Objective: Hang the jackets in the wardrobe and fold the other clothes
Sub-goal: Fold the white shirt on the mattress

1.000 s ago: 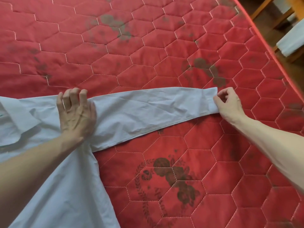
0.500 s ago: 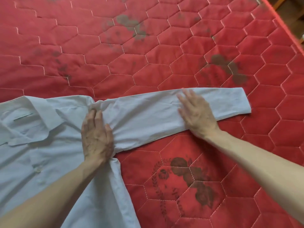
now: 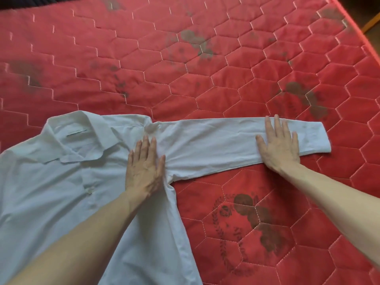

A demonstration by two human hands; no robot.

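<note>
Now both hands are laid flat, with the fingers straight, and nothing is grasped by them. The left hand is pressed on the white shirt near the armpit, at the centre of the frame, just below the shoulder seam. The right hand is pressed on the sleeve, near the cuff, at the right of centre. The sleeve is stretched straight to the right, away from the body of the shirt. The shirt is spread front side up in the lower left of the frame, its collar opened toward the upper left. Everything is carried by a red quilted mattress with hexagon stitching and dark flower prints.
</note>
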